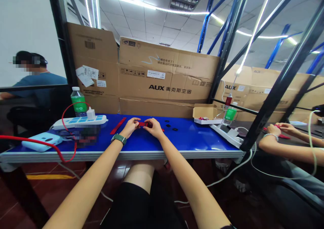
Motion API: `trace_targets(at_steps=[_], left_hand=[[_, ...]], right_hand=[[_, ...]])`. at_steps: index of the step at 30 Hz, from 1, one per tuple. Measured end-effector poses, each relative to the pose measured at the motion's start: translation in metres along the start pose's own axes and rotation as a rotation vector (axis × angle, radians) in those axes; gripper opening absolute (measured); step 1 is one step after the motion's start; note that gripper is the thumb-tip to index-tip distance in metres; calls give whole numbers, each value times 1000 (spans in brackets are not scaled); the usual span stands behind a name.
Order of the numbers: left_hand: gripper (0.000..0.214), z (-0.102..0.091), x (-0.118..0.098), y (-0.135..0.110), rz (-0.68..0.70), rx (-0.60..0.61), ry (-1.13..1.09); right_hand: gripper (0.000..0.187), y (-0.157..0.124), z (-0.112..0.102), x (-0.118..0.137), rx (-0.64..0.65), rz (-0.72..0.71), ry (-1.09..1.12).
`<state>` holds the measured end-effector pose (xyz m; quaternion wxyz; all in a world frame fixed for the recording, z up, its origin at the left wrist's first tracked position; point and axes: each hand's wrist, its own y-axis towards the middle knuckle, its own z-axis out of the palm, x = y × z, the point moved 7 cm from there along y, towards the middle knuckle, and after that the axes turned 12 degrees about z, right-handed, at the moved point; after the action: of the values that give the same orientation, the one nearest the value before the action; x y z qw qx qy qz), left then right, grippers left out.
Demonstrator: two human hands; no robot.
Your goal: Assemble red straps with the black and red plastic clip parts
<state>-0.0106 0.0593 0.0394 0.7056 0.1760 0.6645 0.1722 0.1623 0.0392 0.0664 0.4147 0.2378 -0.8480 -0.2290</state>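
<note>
Both hands meet over the blue tabletop (197, 134), gripping one red strap (142, 124) between them. My left hand (131, 127), with a green watch at its wrist, pinches the strap's left end. Thumb and fingers of my right hand (154, 128) close on a small black piece at the strap's right part; its kind is too small to make out. A short bit of red shows past the right hand. Another red strap (118, 125) lies flat left of my left hand. Several small black pieces (168, 125) rest on the table to the right of my right hand.
A white power strip (80, 121), a light-blue box (42, 141) with red cables and a green-labelled bottle (78, 102) stand at left. An open carton (206, 114) and another power strip (226, 135) are at right. Cardboard (167, 77) walls the back. Co-workers sit on either side.
</note>
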Motion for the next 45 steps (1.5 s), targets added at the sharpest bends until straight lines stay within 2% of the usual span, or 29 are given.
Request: trace_targets(at_steps=[2, 4, 6, 7, 9, 11, 13, 14, 16, 19, 21, 23, 25, 27, 28, 32, 35, 40, 42, 45], left_hand=[[28, -2, -2, 1, 54, 19, 222], [25, -7, -7, -1, 116, -1, 553], [26, -9, -16, -4, 173, -31, 853], [28, -7, -20, -6, 204, -20, 943], [34, 8, -26, -10, 314, 135, 987], [36, 29, -30, -17, 438, 371, 954], [32, 44, -28, -24, 493, 550, 936], [29, 46, -27, -25, 492, 589, 946], [27, 45, -25, -24, 470, 561, 1009], [28, 32, -28, -20, 427, 376, 1132], [26, 29, -32, -19, 432, 323, 1130], [23, 38, -35, -23, 488, 413, 1021], [23, 51, -36, -30, 543, 576, 877], [22, 59, -36, -34, 561, 675, 792], [22, 60, -36, -34, 558, 675, 779], [25, 54, -40, -30, 541, 546, 800], [22, 54, -42, -31, 535, 543, 783], [17, 57, -37, -30, 540, 608, 772], [18, 56, -33, -28, 546, 606, 792], [18, 54, -27, -25, 549, 608, 793]], right_hand=[[39, -2, 4, 0, 70, 19, -123], [38, -6, 8, -1, 137, 66, -280], [33, -9, 6, -2, 131, 137, -444], [32, -11, 1, -3, 83, 186, -514], [34, -13, -14, -8, -66, 320, -618], [36, -16, -28, -18, -191, 485, -688], [42, -20, -36, -35, -205, 663, -732], [46, -22, -39, -44, -178, 752, -742], [48, -25, -42, -56, -128, 858, -760], [41, -24, -46, -54, -121, 819, -813], [38, -22, -48, -45, -142, 750, -836], [35, -20, -48, -39, -154, 702, -808], [33, -17, -46, -36, -164, 653, -720], [32, -11, -42, -35, -171, 579, -551], [31, -7, -39, -35, -173, 539, -427], [32, 5, -29, -45, -155, 473, 173], [29, 9, -25, -48, -161, 460, 371], [28, 7, -25, -46, -157, 455, 332], [27, 3, -31, -45, -181, 461, 196], [25, -7, -45, -49, -228, 565, -170]])
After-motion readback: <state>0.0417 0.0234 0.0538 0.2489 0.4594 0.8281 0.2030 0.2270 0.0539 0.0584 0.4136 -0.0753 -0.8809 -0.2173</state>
